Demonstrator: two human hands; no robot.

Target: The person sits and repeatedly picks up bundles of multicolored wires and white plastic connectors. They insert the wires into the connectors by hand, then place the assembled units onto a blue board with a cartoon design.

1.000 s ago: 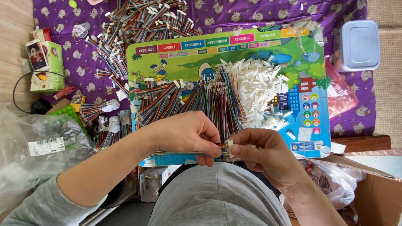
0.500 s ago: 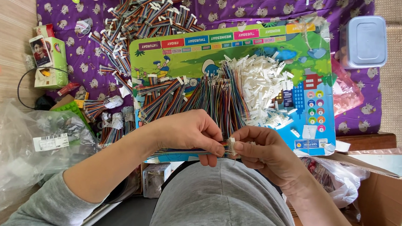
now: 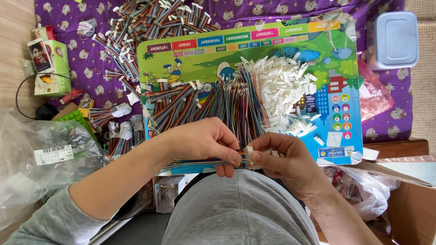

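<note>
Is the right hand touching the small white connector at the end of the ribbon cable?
Touching. The head view shows the right hand with its fingertips pinched on the white connector, no gap visible, while the left hand holds the ribbon cable.

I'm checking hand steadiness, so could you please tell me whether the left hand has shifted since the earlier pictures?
No: the left hand keeps pinching the ribbon cable at the colourful board's near edge.

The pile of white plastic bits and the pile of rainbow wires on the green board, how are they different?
The heap of small white plastic connectors is all one colour; the striped multicoloured ribbon wires show many colours. The connectors are short, blocky pieces lying jumbled every way; the wires are long, flat strips fanned side by side. The connectors sit nearer the right hand, the wires nearer the left hand. Both lie on the green cartoon board.
</note>
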